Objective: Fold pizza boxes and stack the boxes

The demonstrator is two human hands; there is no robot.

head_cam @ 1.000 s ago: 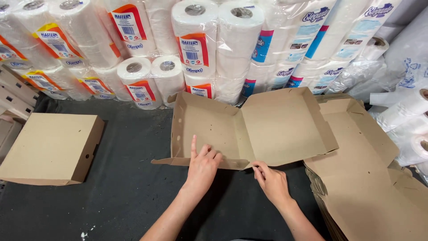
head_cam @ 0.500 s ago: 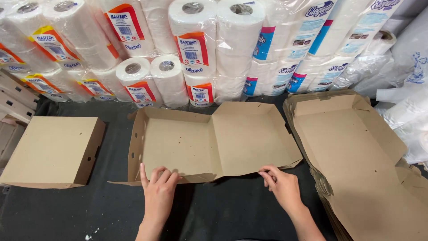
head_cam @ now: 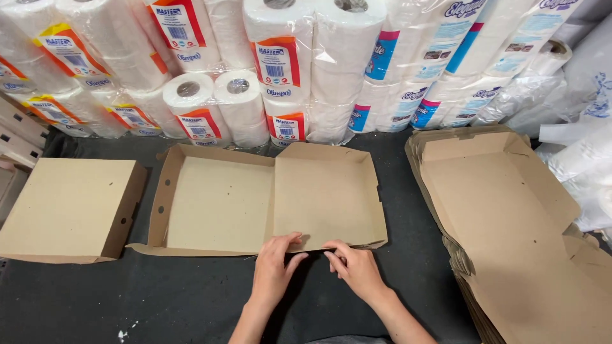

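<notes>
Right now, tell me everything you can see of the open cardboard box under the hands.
The open cardboard box is plain brown card, lying flat on the dark table. Its left half has side walls folded up; the right half is a flat lid panel. Both hands, left hand and right hand, pinch its near edge at the middle fold.

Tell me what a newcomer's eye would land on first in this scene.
First, the open flat cardboard box at the centre of the dark table, with the left hand and right hand pinching its near edge. Behind it rises a wall of wrapped paper rolls along the far side. A closed cardboard box sits at the left, and a stack of unfolded box blanks lies at the right.
</notes>
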